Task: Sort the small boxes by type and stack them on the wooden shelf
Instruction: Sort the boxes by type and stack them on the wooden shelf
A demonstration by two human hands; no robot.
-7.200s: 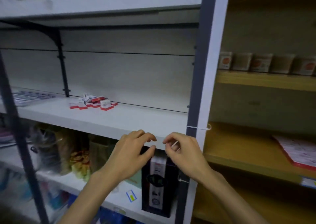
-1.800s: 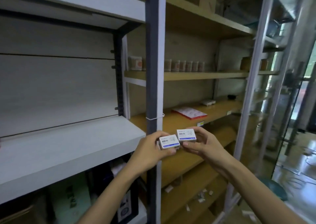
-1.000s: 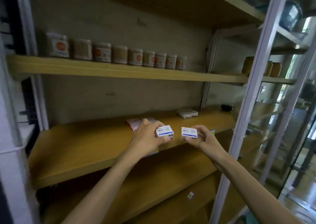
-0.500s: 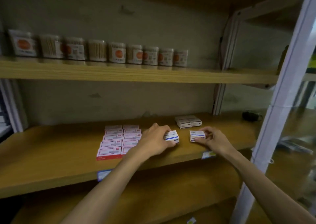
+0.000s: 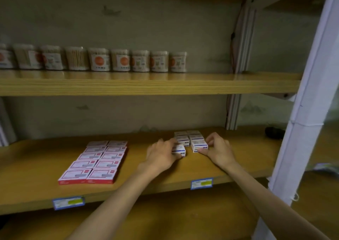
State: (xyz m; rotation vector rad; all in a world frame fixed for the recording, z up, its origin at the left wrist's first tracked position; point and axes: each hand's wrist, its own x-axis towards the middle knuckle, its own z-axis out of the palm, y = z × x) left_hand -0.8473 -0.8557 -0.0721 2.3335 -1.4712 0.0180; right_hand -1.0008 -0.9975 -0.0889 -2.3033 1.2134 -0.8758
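Two price tags (image 5: 201, 183) are seen clipped to the near edge of the wooden shelf (image 5: 36, 166), their print too blurred to be read. Just beyond, a blue-and-white box (image 5: 180, 149) is gripped by the curled fingers of the left hand (image 5: 161, 157), while a second box (image 5: 199, 146) is pinched between thumb and fingers of the right hand (image 5: 218, 150); both are being set against the near end of a small stack of like boxes (image 5: 189, 137). To the left, red-edged boxes (image 5: 97, 160) are laid in two rows. If pushed too hard, the stacked boxes behind could be knocked askew. On the higher, farther shelf, tubs of cotton swabs (image 5: 99, 60) are ranged; no label can be read.
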